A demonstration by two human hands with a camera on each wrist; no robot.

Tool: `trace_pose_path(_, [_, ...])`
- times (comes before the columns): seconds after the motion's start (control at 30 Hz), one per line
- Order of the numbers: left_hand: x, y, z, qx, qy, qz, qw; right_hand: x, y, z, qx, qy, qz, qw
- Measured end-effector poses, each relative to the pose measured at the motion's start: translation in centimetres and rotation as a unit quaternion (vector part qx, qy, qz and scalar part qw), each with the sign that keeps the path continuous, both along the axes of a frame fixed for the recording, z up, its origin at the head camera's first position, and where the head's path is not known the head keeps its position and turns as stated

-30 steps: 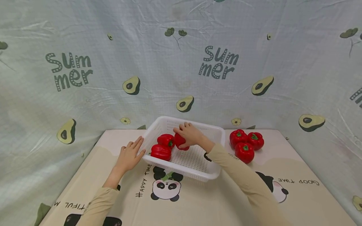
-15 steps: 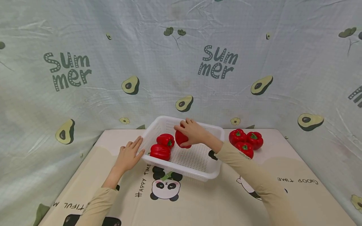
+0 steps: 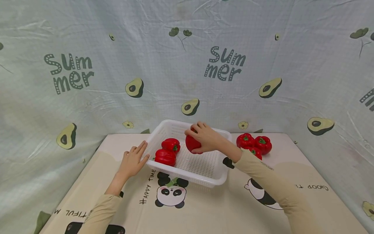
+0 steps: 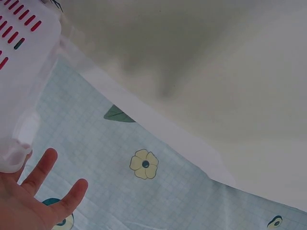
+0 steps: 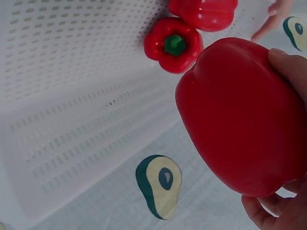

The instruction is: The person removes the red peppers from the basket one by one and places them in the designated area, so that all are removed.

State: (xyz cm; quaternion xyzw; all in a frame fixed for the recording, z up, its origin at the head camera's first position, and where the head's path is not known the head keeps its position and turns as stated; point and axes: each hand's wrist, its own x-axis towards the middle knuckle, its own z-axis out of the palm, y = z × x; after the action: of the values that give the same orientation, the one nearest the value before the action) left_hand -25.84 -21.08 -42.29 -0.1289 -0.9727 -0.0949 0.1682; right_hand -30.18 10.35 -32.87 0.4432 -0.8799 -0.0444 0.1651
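White plastic basket (image 3: 187, 175): rect., rounded corners, walls + floor perforated, smooth rim. Sits on table (image 3: 204, 217), smooth pale cover w/ panda print (image 3: 170, 196). Crinkled sheet (image 3: 163, 65) w/ avocado prints (image 3: 190, 107) hangs behind basket. Held pepper (image 3: 191, 143): red, glossy, blocky, lobed; it's over basket's inside, approx. mid, can't tell gap to basket floor. In basket's L end: near pepper (image 3: 165, 157) on its side, just beside far pepper (image 3: 170, 145), also on its side, green stem (image 5: 175, 44) facing basket's R end. On table R of basket: trio of peppers (image 3: 263, 145), bunched, one partly hidden by R sleeve (image 3: 268, 182), tan.

R hand (image 3: 208, 138) grips held pepper, thumb one side, fingers curled round other; back of hand up, arm reaching over basket's R side. L hand (image 3: 132, 162) holds nothing, fingers extended & spread, tips at basket's L rim; back of hand up, arm in from front L of basket.
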Motion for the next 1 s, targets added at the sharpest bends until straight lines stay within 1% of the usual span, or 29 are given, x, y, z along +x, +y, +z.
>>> trace_pose_path(0.23, [0.0, 0.0, -0.1, 0.001, 0.011, -0.004, 0.9999, 1.1, 1.5, -0.2, -0.016, 0.008, 0.008, 0.9998])
trace_pose_path(0.4, [0.0, 0.0, 0.0, -0.001, 0.008, -0.003, 1.0000, 1.8, 2.5, -0.4, -0.027, 0.010, 0.011, 0.9995])
trace_pose_path(0.6, [0.1, 0.1, 0.1, 0.003, 0.015, -0.003, 0.9999, 2.5, 3.3, -1.0, -0.027, 0.007, 0.020, 0.9994])
trace_pose_path(0.83, [0.1, 0.1, 0.1, 0.002, 0.010, -0.004, 0.9999, 3.5, 4.3, -1.3, -0.035, -0.001, 0.016, 0.9993])
trace_pose_path(1.0, [0.1, 0.1, 0.1, 0.003, 0.011, -0.002, 0.9999, 4.2, 5.2, -1.5, -0.047, 0.002, 0.008, 0.9989])
